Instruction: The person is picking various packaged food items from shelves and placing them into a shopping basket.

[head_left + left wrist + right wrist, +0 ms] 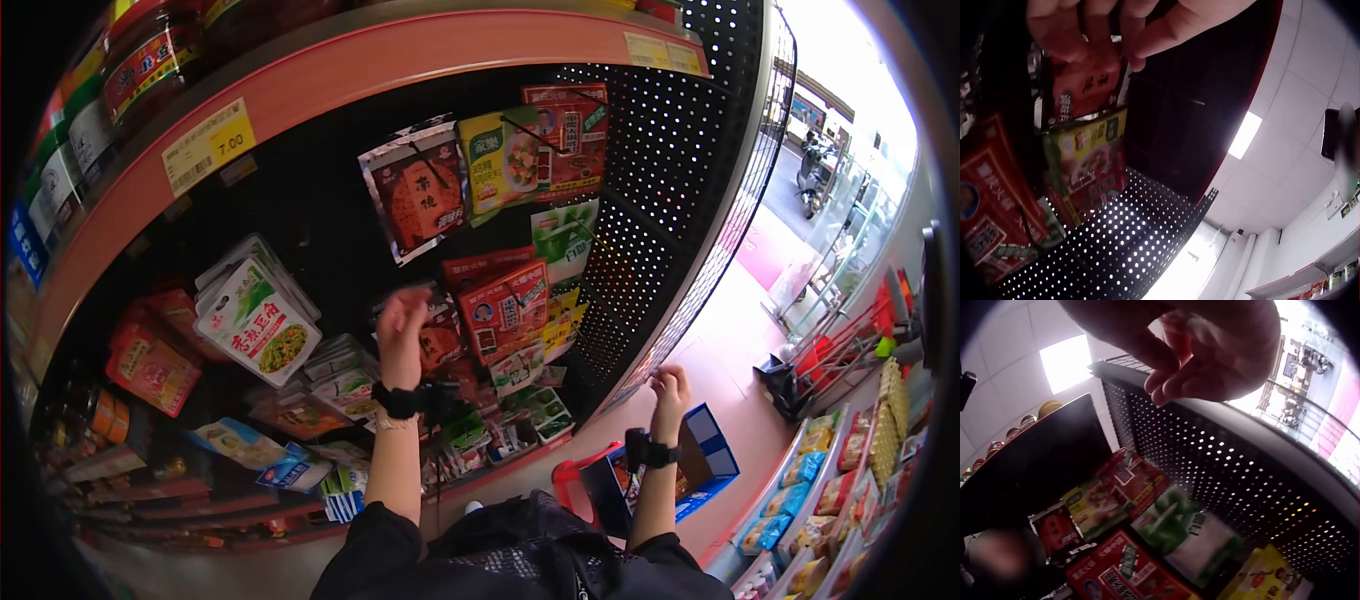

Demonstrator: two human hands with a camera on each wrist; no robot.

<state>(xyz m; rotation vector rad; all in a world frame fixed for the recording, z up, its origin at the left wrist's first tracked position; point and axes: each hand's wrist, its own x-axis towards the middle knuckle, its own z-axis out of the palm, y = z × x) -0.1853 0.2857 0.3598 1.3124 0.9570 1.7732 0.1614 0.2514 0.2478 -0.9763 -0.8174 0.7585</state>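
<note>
My left hand (402,338) is raised before the hanging packets, its fingers loosely bent with nothing seen in them. In the left wrist view that hand (1138,28) overlaps a red packet with a silver edge (1085,87); contact cannot be told. That silver-edged packet (420,190) hangs beside a yellow-green one (500,165). Lower down are red packets (505,310) and a white-green packet (565,240). My right hand (670,402), fingers loosely curled and holding nothing, is near the rack's wire side; the right wrist view shows this hand (1216,353) above the perforated panel.
A blue box (705,455) and something red (575,480) are low beside my right forearm. Jars (150,65) line the upper shelf (330,75). White-green packets (262,325) hang at left. Across the pink floor (735,350) stands another stocked shelf (800,490), with a bright doorway beyond.
</note>
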